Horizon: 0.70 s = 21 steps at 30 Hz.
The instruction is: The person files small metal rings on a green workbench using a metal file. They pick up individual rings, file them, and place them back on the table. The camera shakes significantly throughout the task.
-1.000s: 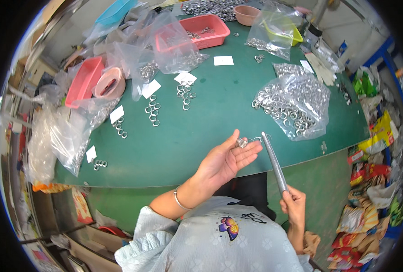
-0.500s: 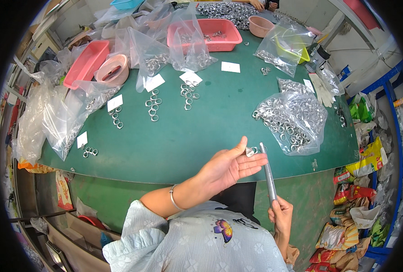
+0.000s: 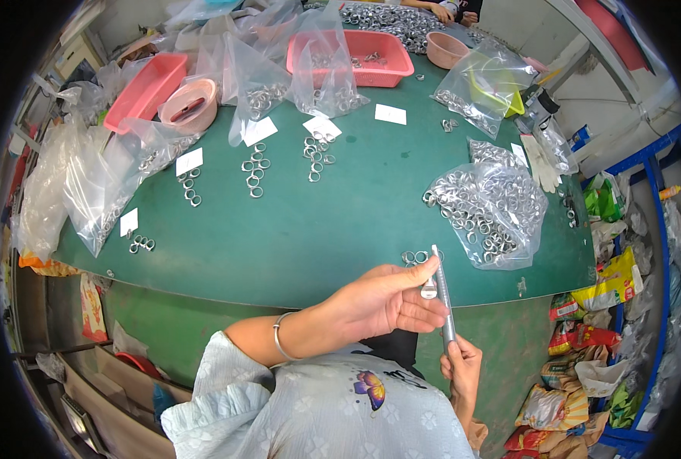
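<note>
My right hand (image 3: 461,366) grips the lower end of a grey, tapered ring mandrel (image 3: 443,304), which points up and away past the table edge. My left hand (image 3: 382,301), with a silver bangle on the wrist, is beside the upper part of the stick. A silver ring (image 3: 429,290) sits between its thumb and fingers, against or very close to the mandrel; I cannot tell whether the ring is around it. Just beyond the left thumb, a few loose rings (image 3: 411,258) lie on the green table (image 3: 340,222).
A clear bag of rings (image 3: 493,206) lies right of my hands. White paper slips (image 3: 260,131) with short rows of rings (image 3: 255,170) stand farther left. Pink baskets (image 3: 386,73), bags and a bowl (image 3: 191,107) line the back. Another person's hands (image 3: 440,11) are at the far end.
My left hand has drawn in nearer to me, its thumb now lying by the mandrel and the ring lower between the fingers. Loose rings on the table beyond the thumb now show. The view shifts slightly.
</note>
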### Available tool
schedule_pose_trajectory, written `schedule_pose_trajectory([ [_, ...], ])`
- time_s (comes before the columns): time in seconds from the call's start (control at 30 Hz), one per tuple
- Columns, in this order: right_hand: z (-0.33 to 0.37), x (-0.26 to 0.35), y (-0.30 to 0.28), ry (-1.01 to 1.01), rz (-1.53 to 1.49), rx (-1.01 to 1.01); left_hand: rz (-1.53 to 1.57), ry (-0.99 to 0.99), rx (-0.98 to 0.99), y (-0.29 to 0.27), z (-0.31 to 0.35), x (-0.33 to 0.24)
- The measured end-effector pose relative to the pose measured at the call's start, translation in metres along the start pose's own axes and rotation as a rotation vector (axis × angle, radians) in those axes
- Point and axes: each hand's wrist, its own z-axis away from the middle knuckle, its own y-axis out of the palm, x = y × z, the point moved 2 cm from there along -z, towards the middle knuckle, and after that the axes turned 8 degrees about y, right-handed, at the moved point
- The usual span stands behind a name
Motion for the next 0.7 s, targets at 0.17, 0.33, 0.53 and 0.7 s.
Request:
schedule_pose_trajectory([
  [0.17,0.001,-0.001,0.002,-0.013,0.000,-0.005,-0.018,-0.052,-0.014,0.004,0.004,0.002],
  [0.33,0.002,-0.001,0.003,-0.009,0.003,0.000,-0.024,-0.076,-0.016,0.006,0.007,0.004],
  [0.53,0.002,-0.004,0.002,-0.001,-0.011,-0.001,-0.134,-0.099,-0.017,0.013,0.015,0.002],
  [0.7,0.005,-0.002,0.005,0.001,0.016,0.002,-0.134,-0.137,0.105,0.013,0.015,0.005],
])
